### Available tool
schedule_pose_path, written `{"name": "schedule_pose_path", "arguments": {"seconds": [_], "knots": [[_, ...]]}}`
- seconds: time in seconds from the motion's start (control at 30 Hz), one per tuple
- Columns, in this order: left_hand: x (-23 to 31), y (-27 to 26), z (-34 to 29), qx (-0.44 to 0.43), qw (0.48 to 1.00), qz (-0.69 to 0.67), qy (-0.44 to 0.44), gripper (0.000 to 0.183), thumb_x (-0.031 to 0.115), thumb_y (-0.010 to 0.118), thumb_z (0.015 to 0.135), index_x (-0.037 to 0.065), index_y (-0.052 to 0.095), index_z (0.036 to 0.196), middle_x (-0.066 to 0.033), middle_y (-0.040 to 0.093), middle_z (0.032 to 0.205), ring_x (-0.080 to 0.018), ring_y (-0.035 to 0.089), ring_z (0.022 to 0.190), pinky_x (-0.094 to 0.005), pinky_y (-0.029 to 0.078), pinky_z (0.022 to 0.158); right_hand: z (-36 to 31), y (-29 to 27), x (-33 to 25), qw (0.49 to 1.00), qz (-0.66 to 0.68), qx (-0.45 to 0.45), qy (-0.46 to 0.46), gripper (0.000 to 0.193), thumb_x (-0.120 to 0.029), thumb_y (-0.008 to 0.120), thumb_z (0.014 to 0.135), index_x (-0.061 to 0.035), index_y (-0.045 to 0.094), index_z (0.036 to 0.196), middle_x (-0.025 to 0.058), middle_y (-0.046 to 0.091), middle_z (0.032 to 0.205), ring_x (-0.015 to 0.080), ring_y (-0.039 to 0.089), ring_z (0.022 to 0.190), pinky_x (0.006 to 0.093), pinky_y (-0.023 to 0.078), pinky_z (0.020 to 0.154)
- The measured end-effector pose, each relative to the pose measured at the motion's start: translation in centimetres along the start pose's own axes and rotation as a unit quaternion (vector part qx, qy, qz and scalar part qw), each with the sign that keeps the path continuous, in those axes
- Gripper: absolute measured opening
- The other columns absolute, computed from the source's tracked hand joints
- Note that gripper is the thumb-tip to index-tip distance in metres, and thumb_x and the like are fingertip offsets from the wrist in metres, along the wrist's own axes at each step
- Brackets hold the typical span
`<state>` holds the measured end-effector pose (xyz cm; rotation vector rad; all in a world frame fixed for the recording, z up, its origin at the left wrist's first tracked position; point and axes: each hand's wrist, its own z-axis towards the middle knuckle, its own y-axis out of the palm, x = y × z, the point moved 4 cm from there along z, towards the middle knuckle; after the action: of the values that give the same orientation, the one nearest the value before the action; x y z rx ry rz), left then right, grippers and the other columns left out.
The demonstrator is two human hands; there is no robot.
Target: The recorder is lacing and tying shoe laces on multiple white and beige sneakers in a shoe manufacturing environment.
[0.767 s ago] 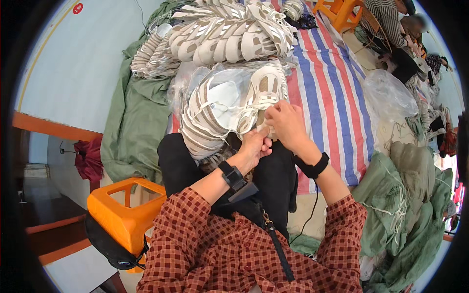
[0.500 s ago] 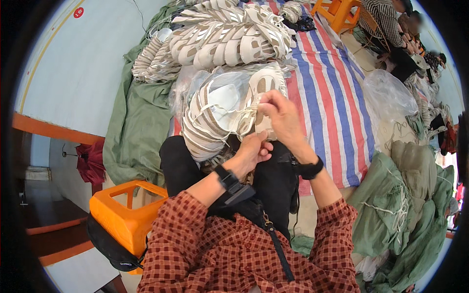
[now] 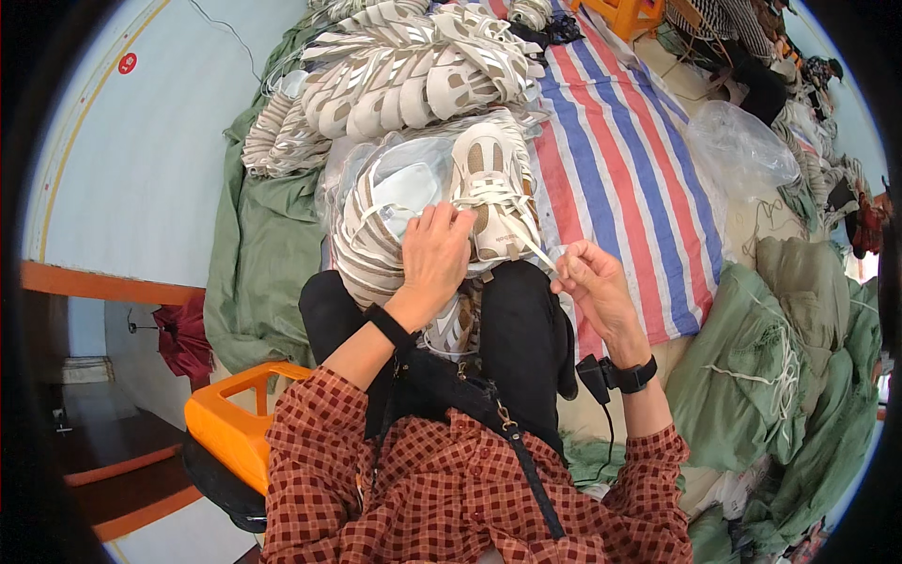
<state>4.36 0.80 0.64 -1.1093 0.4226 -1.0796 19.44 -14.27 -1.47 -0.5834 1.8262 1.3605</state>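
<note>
A beige and brown shoe upper [image 3: 487, 174] with white lacing lies before me, its toe pointing away. From its lacing a white shoelace [image 3: 529, 242] runs tight to my right hand [image 3: 594, 280], which pinches its end between thumb and fingers. My left hand [image 3: 436, 252] is at the upper's left edge, back of the hand up, fingers closed together. What those fingers grip, if anything, is hidden. Left of it, a curved stack of similar shoe uppers [image 3: 362, 246] rests against clear plastic around a pale item.
Bundled shoe uppers [image 3: 413, 89] are heaped at the back. A striped sheet [image 3: 625, 179] covers the floor to the right, with clear plastic [image 3: 742, 150] beside it. Green sacks [image 3: 733, 376] lie at right. An orange stool [image 3: 230, 428] stands at lower left.
My right hand has moved right and down, drawing the shoelace out. My left hand has shifted left and up to the upper's side. The upper now shows more fully.
</note>
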Motion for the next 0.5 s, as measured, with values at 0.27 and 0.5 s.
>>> {"name": "schedule_pose_path", "arguments": {"seconds": [0.27, 0.5], "knots": [[-1.0, 1.9, 0.6, 0.007, 0.998, -0.005, 0.06, 0.011, 0.007, 0.061, 0.068, 0.008, 0.06, 0.079, -0.0065, 0.057, 0.093, -0.0245, 0.056, 0.084, -0.0353, 0.047, 0.07, 0.1, -0.2, 0.2, 1.0, -0.008, 0.004, -0.02, 0.015, -0.018, 0.061, 0.089, -0.005, 0.054, 0.088, 0.0017, 0.052, 0.077, 0.0086, 0.047, 0.066, 0.0284, 0.048, 0.068], [-3.2, 1.5, 1.4, -0.002, 0.893, -0.398, -0.21, 0.012, 0.006, 0.055, 0.086, 0.002, 0.065, 0.089, -0.0095, 0.065, 0.082, -0.0161, 0.061, 0.072, -0.0273, 0.047, 0.066, -0.5, 1.2, 2.9, 0.994, -0.092, -0.012, 0.057, 0.007, -0.009, 0.059, 0.088, -0.0029, 0.057, 0.087, 0.001, 0.057, 0.076, 0.0082, 0.055, 0.067, 0.0231, 0.048, 0.065]]}}
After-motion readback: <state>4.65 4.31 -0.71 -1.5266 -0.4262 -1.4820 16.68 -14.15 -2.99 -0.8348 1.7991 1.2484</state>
